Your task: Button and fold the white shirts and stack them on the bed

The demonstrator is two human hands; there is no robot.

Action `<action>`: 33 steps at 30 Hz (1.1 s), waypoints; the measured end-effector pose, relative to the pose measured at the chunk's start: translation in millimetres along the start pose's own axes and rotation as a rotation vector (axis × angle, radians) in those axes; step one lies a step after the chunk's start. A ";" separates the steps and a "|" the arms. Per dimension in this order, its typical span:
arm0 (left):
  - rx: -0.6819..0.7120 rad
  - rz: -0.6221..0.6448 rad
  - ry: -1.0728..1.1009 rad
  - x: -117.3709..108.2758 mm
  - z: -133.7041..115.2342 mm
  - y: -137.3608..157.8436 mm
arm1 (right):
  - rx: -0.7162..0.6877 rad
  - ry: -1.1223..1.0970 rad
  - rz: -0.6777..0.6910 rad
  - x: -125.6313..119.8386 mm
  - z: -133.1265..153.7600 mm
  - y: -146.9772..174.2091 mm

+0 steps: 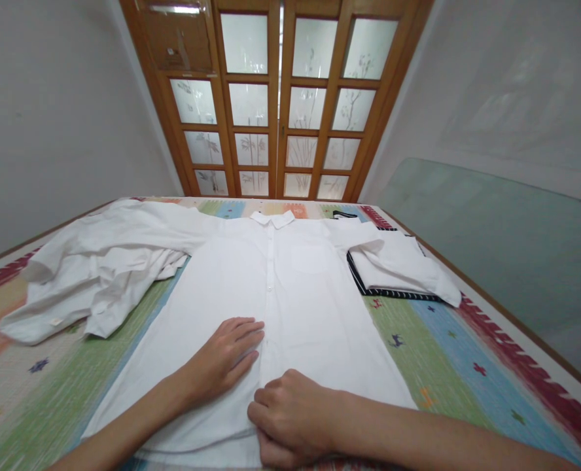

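White shirt [315, 314] lying flat from near the patterned cloth's [432, 360] far edge to its near edge, left hand [234, 350] loosely spread on it, right hand [293, 418] curled at the hem [202, 451], any pinch hidden; an uneven tug there could wrinkle the front.

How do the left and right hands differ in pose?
The left hand has its fingers extended; the right hand has its curled in. The left hand is nearer the collar than the right hand. Both are at the white shirt.
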State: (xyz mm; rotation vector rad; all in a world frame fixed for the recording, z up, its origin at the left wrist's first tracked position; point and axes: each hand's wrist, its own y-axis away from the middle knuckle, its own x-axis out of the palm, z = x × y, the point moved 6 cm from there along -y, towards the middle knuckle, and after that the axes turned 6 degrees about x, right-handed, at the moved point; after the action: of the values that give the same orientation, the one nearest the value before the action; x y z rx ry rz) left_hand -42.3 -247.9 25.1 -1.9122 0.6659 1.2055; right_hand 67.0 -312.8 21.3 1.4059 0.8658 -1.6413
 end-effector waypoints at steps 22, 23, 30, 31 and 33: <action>-0.057 -0.037 0.069 -1.4 -15.2 -8.2 | -0.087 0.056 0.108 -6.8 22.7 9.4; -0.065 -0.042 0.074 -1.0 -14.3 -8.6 | -0.092 0.058 0.101 -6.9 22.7 10.1; -0.092 -0.054 0.082 0.9 -12.5 -11.0 | -0.164 0.052 0.095 -1.2 21.3 14.0; -0.099 -0.055 0.083 0.8 -12.0 -11.6 | -0.164 0.038 0.106 -2.1 20.3 13.9; -0.115 -0.059 0.091 0.9 -10.7 -12.7 | -0.168 -0.019 0.143 -6.8 18.1 13.7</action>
State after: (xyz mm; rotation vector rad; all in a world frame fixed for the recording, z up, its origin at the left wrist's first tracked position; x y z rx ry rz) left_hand -27.0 -249.5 31.2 -2.0782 0.5938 1.1472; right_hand 71.6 -334.1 30.7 1.3030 0.8514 -1.4383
